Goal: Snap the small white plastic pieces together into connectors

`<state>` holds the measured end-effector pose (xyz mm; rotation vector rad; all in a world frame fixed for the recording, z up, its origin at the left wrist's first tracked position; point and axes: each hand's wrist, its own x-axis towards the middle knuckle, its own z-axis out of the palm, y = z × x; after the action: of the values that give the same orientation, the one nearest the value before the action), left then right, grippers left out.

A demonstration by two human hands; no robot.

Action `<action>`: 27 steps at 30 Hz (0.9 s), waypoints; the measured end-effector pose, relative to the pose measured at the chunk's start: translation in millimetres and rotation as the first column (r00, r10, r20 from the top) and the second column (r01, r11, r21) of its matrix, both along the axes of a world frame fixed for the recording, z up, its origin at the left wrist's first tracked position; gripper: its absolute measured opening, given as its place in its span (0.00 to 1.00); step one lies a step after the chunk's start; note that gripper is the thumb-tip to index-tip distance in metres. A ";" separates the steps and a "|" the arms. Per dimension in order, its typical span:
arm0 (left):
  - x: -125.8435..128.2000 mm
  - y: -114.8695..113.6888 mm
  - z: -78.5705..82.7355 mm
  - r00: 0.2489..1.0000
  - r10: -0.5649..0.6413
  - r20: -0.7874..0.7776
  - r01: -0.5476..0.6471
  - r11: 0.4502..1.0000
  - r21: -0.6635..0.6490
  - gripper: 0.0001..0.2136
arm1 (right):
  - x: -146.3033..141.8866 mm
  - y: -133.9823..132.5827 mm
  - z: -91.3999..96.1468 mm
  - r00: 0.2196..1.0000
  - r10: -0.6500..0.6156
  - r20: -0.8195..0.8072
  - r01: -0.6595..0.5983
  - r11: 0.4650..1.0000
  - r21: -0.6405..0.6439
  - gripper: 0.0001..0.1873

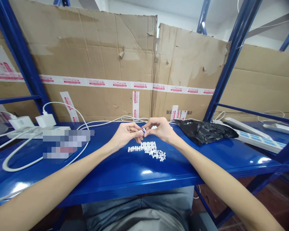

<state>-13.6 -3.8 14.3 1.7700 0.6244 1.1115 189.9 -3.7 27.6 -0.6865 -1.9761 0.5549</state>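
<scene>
My left hand (130, 131) and my right hand (160, 128) meet above the blue shelf. Between their fingertips is a small white plastic piece (144, 130), pinched from both sides; its exact kind is too small to make out. Just below the hands lie rows of small white rectangular pieces with dark marks (148, 145). A shorter row of like pieces (134, 149) continues to the left. Nearer to me is a loose heap of tiny white parts (159, 154). More white pieces (154, 127) show partly behind my right hand.
A crumpled black plastic bag (204, 131) lies to the right. On the left sit white chargers (45, 120) in a power strip, with cables (8, 165) looping over the blue shelf (106, 175). Cardboard sheets (98, 51) stand behind, between blue metal posts (227, 70).
</scene>
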 end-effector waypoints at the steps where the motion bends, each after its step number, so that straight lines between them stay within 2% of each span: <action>1: -0.2 -0.6 0.7 1.000 -0.016 0.000 0.016 1.000 -0.001 0.14 | 1.1 -0.4 0.6 0.999 0.010 0.034 -0.011 1.000 0.024 0.11; 9: -1.4 1.4 -0.2 0.997 -0.075 -0.014 0.075 0.997 -0.020 0.14 | 1.9 -7.6 5.7 0.986 0.012 0.169 -0.042 0.984 0.173 0.12; 16: -2.6 2.2 -4.5 0.995 -0.100 -0.031 0.099 0.995 -0.027 0.11 | 0.6 -14.8 11.1 0.955 -0.008 0.297 -0.095 0.938 0.332 0.12; 18: -2.6 1.6 -4.2 0.995 -0.100 -0.026 0.099 0.995 -0.029 0.11 | 0.2 -15.4 11.7 0.956 -0.007 0.292 -0.095 0.937 0.335 0.12; 23: -3.3 1.6 -2.6 0.994 -0.106 -0.011 0.106 0.994 -0.021 0.12 | -0.1 -13.3 9.0 0.976 0.019 0.216 -0.070 0.970 0.231 0.12; 25: -4.4 3.1 -4.2 0.993 -0.120 -0.012 0.119 0.992 -0.030 0.13 | -0.3 -13.0 6.7 0.974 0.018 0.228 -0.083 0.956 0.280 0.12; 27: -5.7 5.2 -7.4 0.990 -0.137 0.016 0.138 0.990 -0.043 0.14 | -0.5 -13.7 3.8 0.961 -0.018 0.277 -0.092 0.920 0.381 0.12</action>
<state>-19.3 1.4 6.9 1.7397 0.5070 1.0073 189.4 -17.4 31.3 -0.4925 -2.2760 0.0740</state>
